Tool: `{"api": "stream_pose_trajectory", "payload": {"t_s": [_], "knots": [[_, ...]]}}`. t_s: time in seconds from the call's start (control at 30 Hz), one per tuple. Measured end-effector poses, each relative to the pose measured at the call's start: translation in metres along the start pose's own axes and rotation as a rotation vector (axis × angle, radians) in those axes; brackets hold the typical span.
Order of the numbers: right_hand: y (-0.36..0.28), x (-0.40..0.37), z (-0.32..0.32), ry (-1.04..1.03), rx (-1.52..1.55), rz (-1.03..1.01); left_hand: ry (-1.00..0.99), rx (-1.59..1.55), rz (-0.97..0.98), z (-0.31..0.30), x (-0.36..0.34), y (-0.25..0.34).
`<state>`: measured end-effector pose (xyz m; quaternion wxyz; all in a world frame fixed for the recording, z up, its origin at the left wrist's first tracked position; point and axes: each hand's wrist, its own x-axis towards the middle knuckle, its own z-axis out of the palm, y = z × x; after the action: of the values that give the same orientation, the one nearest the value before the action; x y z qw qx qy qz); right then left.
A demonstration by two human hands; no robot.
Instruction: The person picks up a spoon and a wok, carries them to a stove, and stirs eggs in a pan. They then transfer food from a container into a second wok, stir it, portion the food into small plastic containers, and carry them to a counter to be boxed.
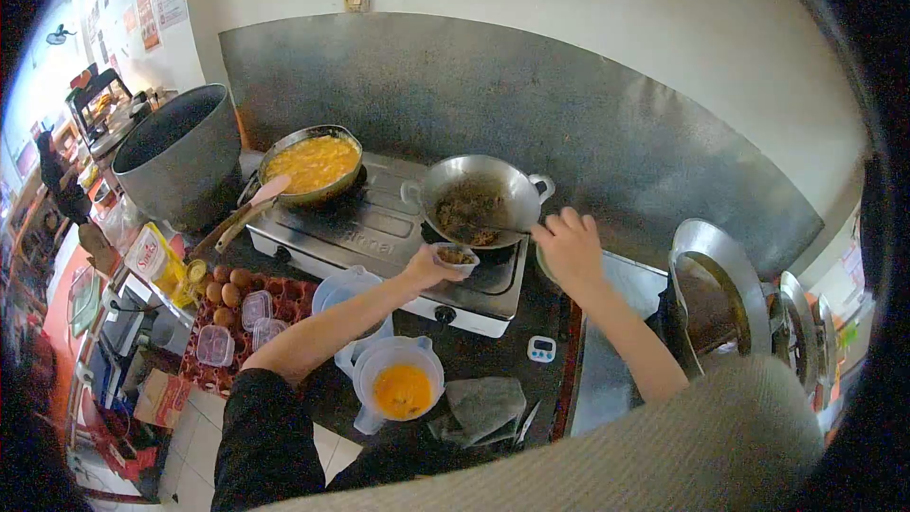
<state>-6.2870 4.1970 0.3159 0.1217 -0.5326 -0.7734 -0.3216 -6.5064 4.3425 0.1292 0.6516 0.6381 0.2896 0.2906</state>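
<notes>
My left hand (428,268) grips a small clear plastic container (463,266) holding something dark, just in front of the metal wok (505,192). Dark shredded food (468,206) lies in the bottom of that two-handled wok, on the right burner. At the wok's right side, my right hand (570,245) is closed around the end of a thin utensil (512,230) that reaches into the food; the fingers partly hide its handle. Beneath this hand shows the edge of a pale green round object (544,266).
A frying pan of yellow egg (313,163) sits on the stove's (379,213) left burner. Left are a large pot (180,156), eggs (224,292) on a red tray, and an oil pouch (156,264). Nearer stand a beaten-egg jug (403,391), cloth (481,410) and timer (541,349).
</notes>
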Motion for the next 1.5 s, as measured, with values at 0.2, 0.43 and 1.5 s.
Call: {"api": "stream_pose_trajectory", "payload": {"t_s": [0.2,0.43,1.5], "knots": [[0.0,-0.054,-0.04,0.034,0.378,0.447,0.112,0.043,0.152,0.023,-0.062,0.076],[-0.028,-0.124,-0.1,0.059,0.765,0.758,0.127,-0.04,0.458,0.113,-0.183,0.179],[-0.06,-0.284,-0.13,-0.188,0.909,1.162,0.332,0.672,0.209,0.25,-0.182,-0.036]]}}
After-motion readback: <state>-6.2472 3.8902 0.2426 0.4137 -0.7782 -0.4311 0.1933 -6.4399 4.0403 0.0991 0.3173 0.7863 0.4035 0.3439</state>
